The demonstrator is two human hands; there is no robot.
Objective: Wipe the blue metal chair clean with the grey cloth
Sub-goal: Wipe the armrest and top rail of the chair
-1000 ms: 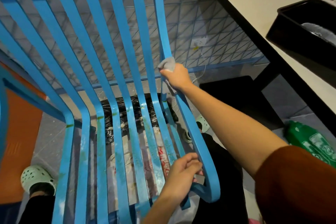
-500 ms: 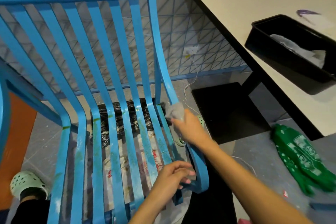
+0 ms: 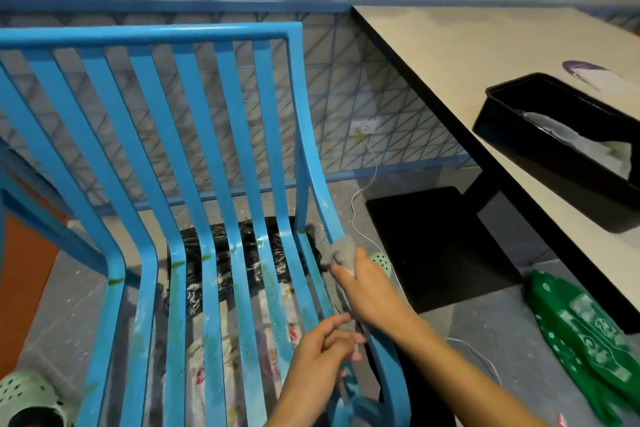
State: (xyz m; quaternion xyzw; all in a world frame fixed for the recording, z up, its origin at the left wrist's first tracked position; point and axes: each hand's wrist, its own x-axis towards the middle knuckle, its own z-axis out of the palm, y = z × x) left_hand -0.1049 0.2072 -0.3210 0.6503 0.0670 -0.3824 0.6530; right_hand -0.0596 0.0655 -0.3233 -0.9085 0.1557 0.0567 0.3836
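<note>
- The blue slatted metal chair (image 3: 194, 204) filled the view from nine to six o'clock, its seat slats smeared with green and pale marks.
- The small grey bunched cloth (image 3: 341, 251) sat at about four o'clock on the chair's right side rail, pinched in the right hand (image 3: 370, 291), fingers curled closed round it; it poked out past the fingertips and touched the rail.
- The left hand (image 3: 318, 367), at five o'clock, gripped the rail near the front corner, fingers closed.
- Judged: the cloth is soft and light, best held bunched; the chair is stiff and probably heavy, best steadied by its rail.
</note>
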